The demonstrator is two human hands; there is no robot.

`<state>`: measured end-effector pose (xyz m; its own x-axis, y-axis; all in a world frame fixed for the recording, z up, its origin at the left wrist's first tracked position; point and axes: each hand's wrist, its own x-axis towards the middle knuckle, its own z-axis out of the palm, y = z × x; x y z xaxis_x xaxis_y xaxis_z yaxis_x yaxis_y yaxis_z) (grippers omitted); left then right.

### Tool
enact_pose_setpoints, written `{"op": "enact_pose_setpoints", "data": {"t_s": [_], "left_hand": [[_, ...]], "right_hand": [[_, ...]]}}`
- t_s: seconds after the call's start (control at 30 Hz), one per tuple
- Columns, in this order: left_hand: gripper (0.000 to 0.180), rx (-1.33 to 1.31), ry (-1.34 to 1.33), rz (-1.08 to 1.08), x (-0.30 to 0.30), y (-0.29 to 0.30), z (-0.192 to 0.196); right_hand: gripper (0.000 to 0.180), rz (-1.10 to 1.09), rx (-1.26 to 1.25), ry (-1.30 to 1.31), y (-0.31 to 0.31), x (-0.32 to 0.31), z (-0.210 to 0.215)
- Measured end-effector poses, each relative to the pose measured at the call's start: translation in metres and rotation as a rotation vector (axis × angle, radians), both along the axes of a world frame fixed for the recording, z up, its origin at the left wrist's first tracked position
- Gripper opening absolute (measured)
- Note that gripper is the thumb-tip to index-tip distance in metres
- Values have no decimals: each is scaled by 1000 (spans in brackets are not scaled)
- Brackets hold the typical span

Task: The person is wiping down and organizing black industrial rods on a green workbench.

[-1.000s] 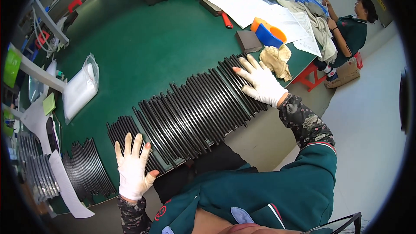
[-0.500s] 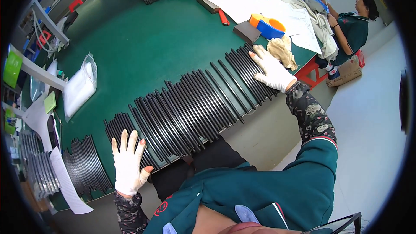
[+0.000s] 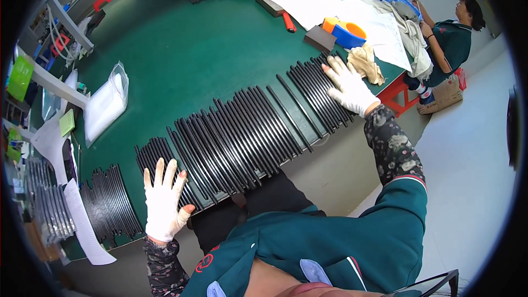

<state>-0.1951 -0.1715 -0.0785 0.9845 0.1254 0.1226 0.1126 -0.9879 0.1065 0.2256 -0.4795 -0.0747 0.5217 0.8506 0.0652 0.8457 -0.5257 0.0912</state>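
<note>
A wide row of thin black rods [image 3: 231,137] lies side by side along the near edge of the green table. My left hand [image 3: 163,201], in a white glove with thumb and one fingertip bare, rests spread on the left group of rods [image 3: 154,151]. Far to the right, my right hand [image 3: 351,87], gloved the same way, lies with fingers stretched over the right group of rods [image 3: 309,85]. Between that group and the middle rods lie two rods [image 3: 300,107] set apart, with green tabletop showing around them. Neither hand grips anything.
Another bundle of black rods [image 3: 111,203] sits left of my left hand beside a paper sheet [image 3: 85,228]. A clear bag of white material [image 3: 105,104] stands farther back. Near my right hand are a crumpled glove [image 3: 365,65], a dark block [image 3: 319,39] and a tape roll [image 3: 346,31]. A co-worker [image 3: 451,44] sits at right.
Some rods near the right group have shifted together; fewer stand apart in the gap now. Both hands stay spread on the rods, and the view has tilted slightly.
</note>
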Motion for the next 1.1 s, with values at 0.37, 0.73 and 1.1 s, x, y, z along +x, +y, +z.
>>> {"op": "enact_pose_setpoints", "data": {"t_s": [0.37, 0.73, 1.1], "left_hand": [[80, 10, 69, 10, 11, -4, 10], [79, -43, 2, 1, 6, -2, 4], [74, -17, -22, 1, 8, -3, 3]], "right_hand": [[66, 724, 204, 325, 103, -140, 37], [75, 723, 135, 240, 122, -143, 6], [75, 795, 205, 292, 123, -151, 29]]}}
